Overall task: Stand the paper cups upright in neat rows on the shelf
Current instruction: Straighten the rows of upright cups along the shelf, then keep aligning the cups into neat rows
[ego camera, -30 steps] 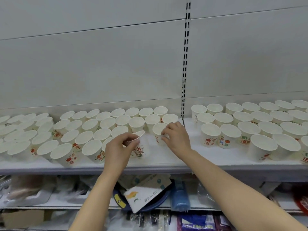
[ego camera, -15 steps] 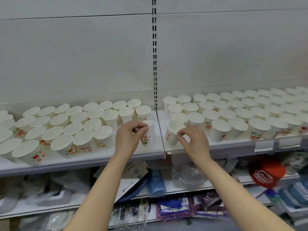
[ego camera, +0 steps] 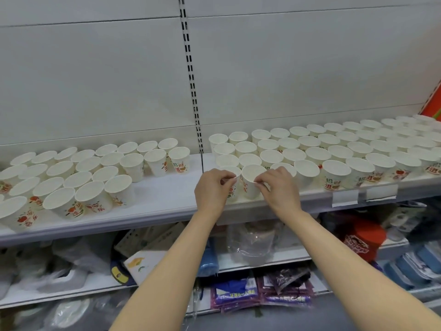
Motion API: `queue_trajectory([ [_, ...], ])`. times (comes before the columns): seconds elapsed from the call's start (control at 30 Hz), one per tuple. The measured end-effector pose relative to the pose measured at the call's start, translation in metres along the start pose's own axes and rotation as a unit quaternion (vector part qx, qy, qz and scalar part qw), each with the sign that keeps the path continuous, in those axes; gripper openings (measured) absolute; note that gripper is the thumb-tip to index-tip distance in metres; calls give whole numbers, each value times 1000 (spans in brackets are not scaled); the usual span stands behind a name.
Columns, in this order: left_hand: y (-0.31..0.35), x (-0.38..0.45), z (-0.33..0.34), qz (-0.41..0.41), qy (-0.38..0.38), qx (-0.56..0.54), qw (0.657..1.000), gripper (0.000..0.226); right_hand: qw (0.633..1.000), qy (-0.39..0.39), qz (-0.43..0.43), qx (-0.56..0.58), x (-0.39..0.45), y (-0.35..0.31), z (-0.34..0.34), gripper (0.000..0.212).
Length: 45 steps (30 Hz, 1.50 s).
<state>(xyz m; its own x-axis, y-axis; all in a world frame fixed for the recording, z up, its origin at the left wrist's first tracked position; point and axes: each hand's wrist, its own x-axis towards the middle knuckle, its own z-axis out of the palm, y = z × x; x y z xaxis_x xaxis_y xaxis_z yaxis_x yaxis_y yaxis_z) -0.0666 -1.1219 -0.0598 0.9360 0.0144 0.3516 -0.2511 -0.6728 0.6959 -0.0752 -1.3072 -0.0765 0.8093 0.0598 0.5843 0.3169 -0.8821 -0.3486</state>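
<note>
Cups, paper, two in hand: since half a second ago I see both carried right past the upright, now set side by side at the front of the right-hand shelf (ego camera: 274, 206). Left hand (ego camera: 212, 191) pinches left cup (ego camera: 232, 185); right hand (ego camera: 278, 188) pinches right cup (ego camera: 250, 182). Long axes near vertical, mouths up. Row extended; left block remains ragged.

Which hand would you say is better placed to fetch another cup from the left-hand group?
Left, probably: the left hand is nearer the left group of cups; the right hand would cross over.
</note>
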Motion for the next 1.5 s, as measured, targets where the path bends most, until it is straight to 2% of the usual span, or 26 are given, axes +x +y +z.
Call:
queue_trajectory([
  [0.23,-13,-2,-12,25,-35,22,999,31,999,-21,-31,-8,2,9,-5,12],
  [0.37,-19,2,-15,15,-69,61,996,25,999,-32,-37,-1,4,10,-5,24],
  [0.57,-12,9,-13,1,-88,89,992,12,997,-45,-56,22,12,16,-1,15],
  [0.63,-13,10,-15,-4,-90,94,992,12,995,-59,-64,39,14,20,-5,13],
  [0.7,-12,11,-16,-2,-87,90,992,19,993,-78,-78,51,18,22,-11,20],
  [0.8,-4,10,-15,31,-83,81,993,26,988,-111,-104,32,26,29,-21,28],
  [0.93,10,13,-10,76,-88,90,989,23,982,-146,-117,-29,33,31,-26,18],
  [1.03,22,14,0,128,-116,130,976,23,976,-174,-112,-60,37,21,-27,13],
  [1.1,29,16,7,151,-127,169,966,21,981,-168,-94,-36,38,18,-28,16],
  [1.17,32,19,11,161,-121,194,960,16,983,-167,-76,-15,38,21,-31,21],
  [1.3,35,23,13,158,-108,201,961,13,975,-202,-79,-46,38,33,-36,25],
  [1.5,25,20,8,113,-60,161,979,16,976,-197,-73,-63,34,27,-27,14],
])
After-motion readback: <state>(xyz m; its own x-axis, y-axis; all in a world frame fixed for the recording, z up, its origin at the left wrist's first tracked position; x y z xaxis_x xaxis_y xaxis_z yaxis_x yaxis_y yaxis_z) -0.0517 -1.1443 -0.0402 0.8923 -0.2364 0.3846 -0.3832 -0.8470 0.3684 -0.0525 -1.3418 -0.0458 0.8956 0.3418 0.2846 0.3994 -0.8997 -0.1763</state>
